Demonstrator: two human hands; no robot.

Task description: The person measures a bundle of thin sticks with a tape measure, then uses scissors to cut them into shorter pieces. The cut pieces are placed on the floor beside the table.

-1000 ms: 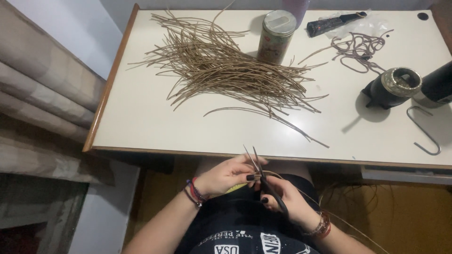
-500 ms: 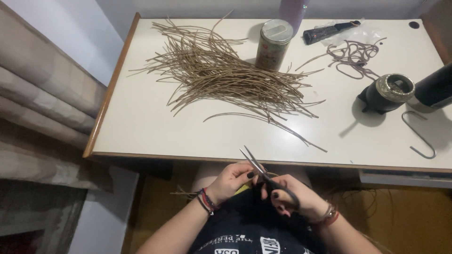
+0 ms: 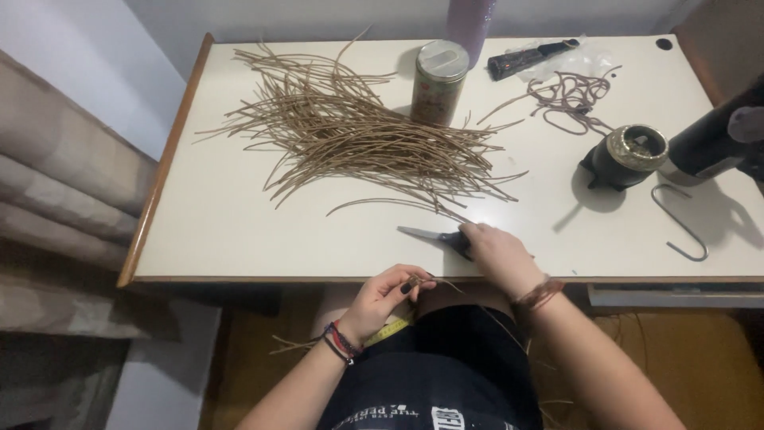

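My right hand [image 3: 497,253] rests on the white table [image 3: 223,239] near its front edge, closed around the handles of a pair of scissors [image 3: 434,236] whose blades point left and lie flat on the tabletop. My left hand [image 3: 387,296] is below the table edge over my lap, pinching the end of thin brown cords [image 3: 434,281] between its fingers. A yellow measuring tape [image 3: 390,330] shows under that wrist. A big loose pile of brown cord lengths [image 3: 358,143] is spread over the middle of the table.
A cylindrical tin with a lid [image 3: 438,84] stands behind the pile. A tangled cord bundle [image 3: 569,95] and a dark sheathed tool [image 3: 529,60] lie at the back right. A round dark pot [image 3: 625,155], a black object [image 3: 708,143] and a metal hook [image 3: 680,223] are at right.
My right hand has moved up from my lap and laid the scissors on the table. My left hand has stayed over my lap with the cords.
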